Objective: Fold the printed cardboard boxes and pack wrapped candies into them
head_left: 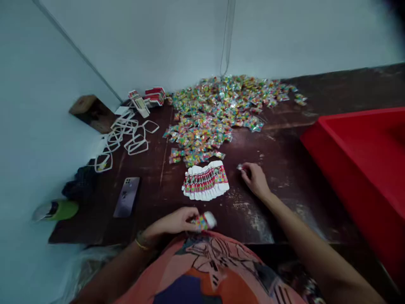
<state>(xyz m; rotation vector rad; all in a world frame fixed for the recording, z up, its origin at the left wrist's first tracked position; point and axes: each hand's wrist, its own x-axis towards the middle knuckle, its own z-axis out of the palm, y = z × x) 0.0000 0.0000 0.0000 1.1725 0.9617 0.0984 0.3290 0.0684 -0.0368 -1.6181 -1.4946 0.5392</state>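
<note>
My left hand (180, 220) is closed on a small colourful carton (205, 221) with a white end flap, close to the table's front edge. The carton is blurred. Beyond it lies a fanned row of flat red and white cartons (205, 181), overlapping one another. To the right of that row, my right hand (255, 179) rests low over the table, thumb and fingers together. A small pale, shiny bit (240, 167) shows at its fingertips, too small to name. A large heap of small clear packets with colourful contents (215, 114) spreads behind the cartons.
A red tray (341, 143) stands at the right. On the left are a phone (127, 197), white bands (126, 131), a wooden block (93, 113) and a green-capped bottle-like item (61, 210). Stacked red cartons (155, 96) sit at the back left, against the wall.
</note>
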